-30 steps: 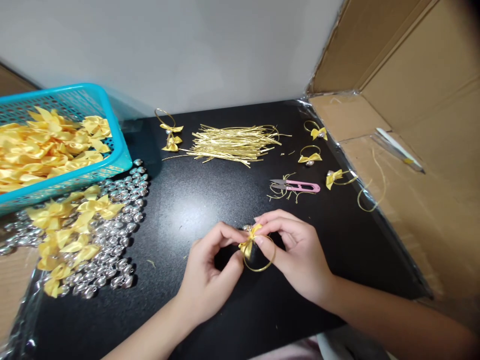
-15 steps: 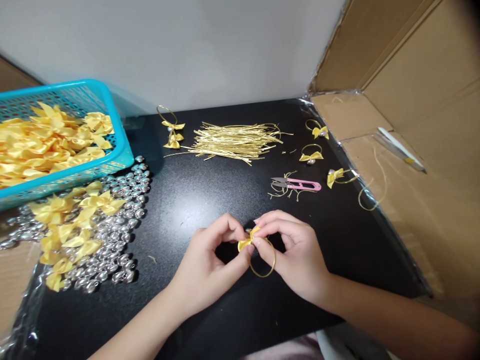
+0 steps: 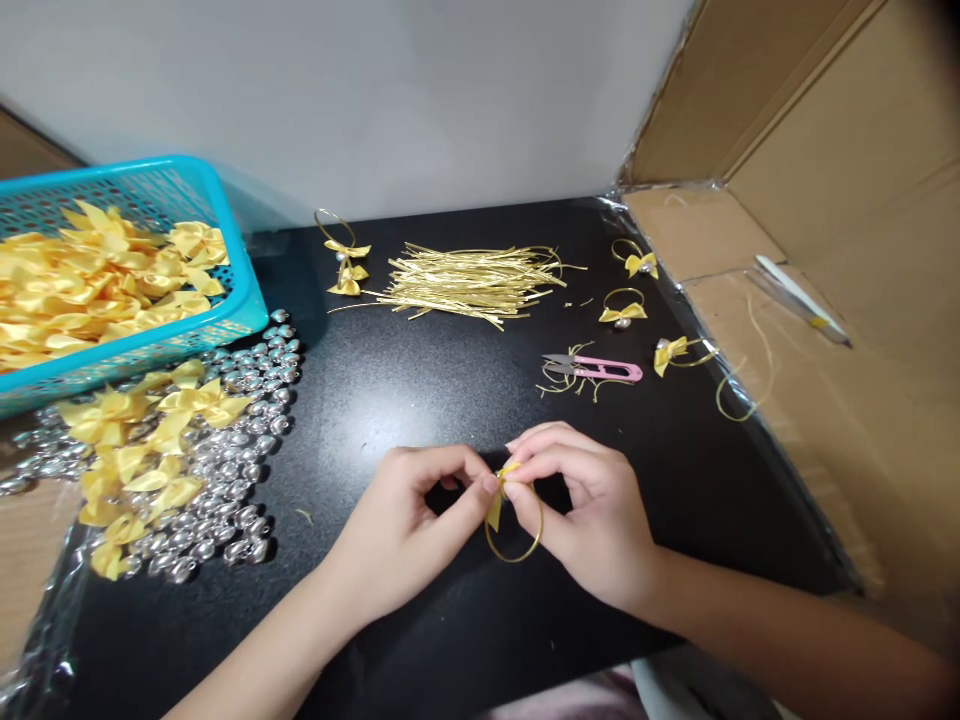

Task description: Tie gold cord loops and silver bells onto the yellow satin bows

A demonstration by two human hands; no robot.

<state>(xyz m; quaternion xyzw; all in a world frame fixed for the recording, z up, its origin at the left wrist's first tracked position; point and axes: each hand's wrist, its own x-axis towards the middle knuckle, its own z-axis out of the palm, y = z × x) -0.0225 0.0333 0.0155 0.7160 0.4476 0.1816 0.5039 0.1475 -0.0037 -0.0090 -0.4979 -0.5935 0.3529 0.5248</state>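
Observation:
My left hand (image 3: 409, 525) and my right hand (image 3: 585, 505) meet over the black table (image 3: 420, 400), near its front edge. Both pinch one small yellow ribbon bow (image 3: 496, 500) with a gold cord loop (image 3: 514, 540) hanging below it. The fingertips of both hands press together on the bow, which is turned on edge between them. A pink thread snipper (image 3: 600, 370) lies just beyond my right hand, among short gold cord scraps.
A teal basket (image 3: 232, 290) of yellow bows stands at the left, with loose bows (image 3: 150, 440) on a heap of silver beads (image 3: 232, 490) before it. A bundle of gold cords (image 3: 472, 280) lies at the back. Finished bow loops (image 3: 622, 310) lie near the cardboard box (image 3: 825, 330) on the right.
The bow has turned from lying flat to standing on edge between my fingertips, and the loop now hangs lower. Both hands have stayed in place.

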